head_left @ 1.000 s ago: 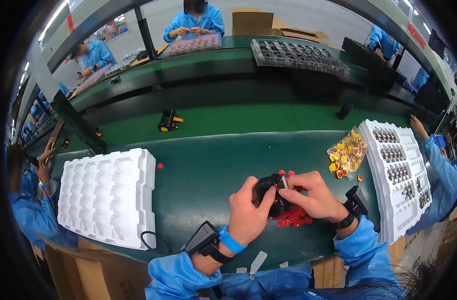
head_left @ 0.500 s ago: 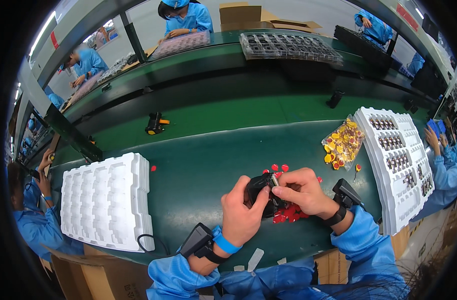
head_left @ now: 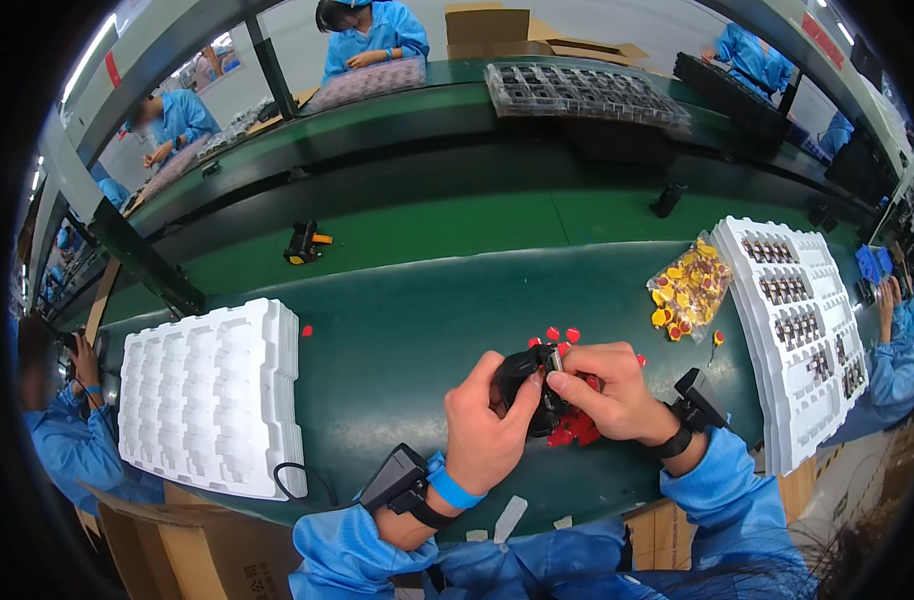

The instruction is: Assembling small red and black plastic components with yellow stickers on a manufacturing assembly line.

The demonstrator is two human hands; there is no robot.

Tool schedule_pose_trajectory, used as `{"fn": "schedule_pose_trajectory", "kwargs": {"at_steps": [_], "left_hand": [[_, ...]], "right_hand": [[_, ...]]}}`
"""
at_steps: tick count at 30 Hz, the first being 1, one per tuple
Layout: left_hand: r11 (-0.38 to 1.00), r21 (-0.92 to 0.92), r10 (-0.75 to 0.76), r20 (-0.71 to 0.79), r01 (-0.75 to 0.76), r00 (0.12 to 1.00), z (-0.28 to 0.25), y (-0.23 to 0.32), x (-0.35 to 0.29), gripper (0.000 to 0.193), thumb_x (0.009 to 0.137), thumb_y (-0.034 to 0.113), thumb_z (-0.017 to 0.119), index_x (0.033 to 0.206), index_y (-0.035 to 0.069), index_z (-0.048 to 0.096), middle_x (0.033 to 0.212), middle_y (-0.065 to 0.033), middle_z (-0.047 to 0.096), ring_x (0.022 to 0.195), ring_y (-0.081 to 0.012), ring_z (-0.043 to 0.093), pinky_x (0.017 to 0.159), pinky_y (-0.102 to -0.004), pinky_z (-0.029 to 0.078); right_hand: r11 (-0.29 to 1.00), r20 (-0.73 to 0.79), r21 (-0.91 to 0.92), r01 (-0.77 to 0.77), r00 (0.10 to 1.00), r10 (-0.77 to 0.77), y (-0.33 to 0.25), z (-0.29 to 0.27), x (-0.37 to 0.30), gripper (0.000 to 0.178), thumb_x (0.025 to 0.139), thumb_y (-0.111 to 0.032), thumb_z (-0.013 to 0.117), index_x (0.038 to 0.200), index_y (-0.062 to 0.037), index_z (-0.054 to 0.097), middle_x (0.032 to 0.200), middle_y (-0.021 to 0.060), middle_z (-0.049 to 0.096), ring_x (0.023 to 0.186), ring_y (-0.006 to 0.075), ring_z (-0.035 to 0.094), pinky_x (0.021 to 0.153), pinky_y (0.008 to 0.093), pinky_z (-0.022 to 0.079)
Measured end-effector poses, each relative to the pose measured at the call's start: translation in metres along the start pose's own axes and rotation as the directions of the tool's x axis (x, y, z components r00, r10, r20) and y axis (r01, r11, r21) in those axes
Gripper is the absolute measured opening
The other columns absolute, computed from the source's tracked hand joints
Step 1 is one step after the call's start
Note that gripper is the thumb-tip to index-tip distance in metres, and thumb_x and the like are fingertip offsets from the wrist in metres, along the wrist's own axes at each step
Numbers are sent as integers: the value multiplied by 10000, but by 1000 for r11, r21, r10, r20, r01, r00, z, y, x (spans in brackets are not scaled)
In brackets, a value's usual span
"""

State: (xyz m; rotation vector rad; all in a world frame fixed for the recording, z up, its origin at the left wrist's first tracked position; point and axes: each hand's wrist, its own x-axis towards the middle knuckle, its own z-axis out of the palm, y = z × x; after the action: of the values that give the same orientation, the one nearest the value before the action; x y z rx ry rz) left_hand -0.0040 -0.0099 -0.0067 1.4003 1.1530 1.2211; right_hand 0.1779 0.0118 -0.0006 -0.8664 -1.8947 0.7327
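Observation:
My left hand (head_left: 485,425) is closed around a black plastic housing (head_left: 518,368), held above the table's near middle. My right hand (head_left: 613,395) pinches a small silvery metal part (head_left: 554,359) against the housing's right side, thumb and fingertips pressed together. Fingers cover much of the housing, so how the metal part sits in it cannot be made out. Beneath and around my hands lie small red discs (head_left: 575,430), several in a loose pile and a few scattered beyond.
White moulded trays (head_left: 207,400) are stacked at left. Another white tray stack (head_left: 789,350) at right carries rows of small metal parts. Beside it lies a bag of yellow-and-red pieces (head_left: 689,285). A black-and-yellow device (head_left: 305,242) rests on the green belt (head_left: 427,225). Co-workers sit around.
Both hands stay in nearly the same place, with the housing and metal part turned slightly. The view has shifted a little. At far right, a co-worker's hands have moved.

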Motion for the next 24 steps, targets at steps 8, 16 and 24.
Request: {"fn": "schedule_pose_trajectory", "kwargs": {"at_steps": [8,16,24], "left_hand": [[990,-129,46,-44,-51,998,1,-8,-1,198,907,121,693,827,11,550,589,-1,553,537,-9,453,455,-231,328],[989,79,134,-62,-129,989,2,-8,-1,172,866,93,706,857,21,550,554,-11,531,483,-24,451,437,-241,332],[988,-82,133,24,-131,991,-2,-7,-7,180,872,109,691,894,15,539,627,-27,561,518,-50,506,465,-241,369]], "right_hand": [[965,99,180,-192,979,177,-4,-5,0,262,916,-153,661,727,6,573,560,71,470,493,158,462,479,323,332],[1000,46,12,2,999,-3,-4,-3,1,227,879,-138,690,737,1,580,582,95,506,492,205,485,479,329,352],[980,44,131,-148,989,144,-15,-1,2,229,868,-116,707,719,6,581,585,78,553,489,163,533,471,290,386]]}}
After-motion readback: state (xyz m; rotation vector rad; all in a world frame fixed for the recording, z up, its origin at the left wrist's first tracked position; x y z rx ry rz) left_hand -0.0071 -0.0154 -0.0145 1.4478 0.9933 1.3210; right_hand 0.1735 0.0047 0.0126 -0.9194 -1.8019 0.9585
